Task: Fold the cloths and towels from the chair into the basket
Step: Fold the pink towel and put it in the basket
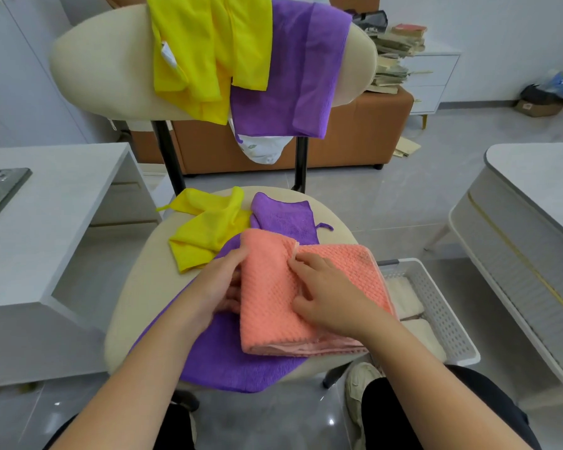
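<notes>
**Covered, cropped, blurred**

The left hand (220, 284) is motion-smeared, its fingertips tucked under the salmon waffle-weave towel (273, 306). That towel covers much of the large purple microfibre cloth (228, 362) and one side of the white perforated plastic basket (442, 306). The top edge crops the draped yellow cloth (208, 43). The left edge clips the grey phone (0, 193).

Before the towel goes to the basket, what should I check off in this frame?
1. Coral towel folded: ok, doubled on the chair seat.
2. Left hand grip: ok, holds the towel's left edge.
3. Right hand grip: cannot tell; fingertips rest at the flap's edge.
4. Basket placed: ok, stands right of the chair.
5. Basket room: cannot tell; cream towels inside, partly hidden.
6. Chair cleared: not ok; yellow cloth and purple cloth lie unfolded on the seat.
</notes>
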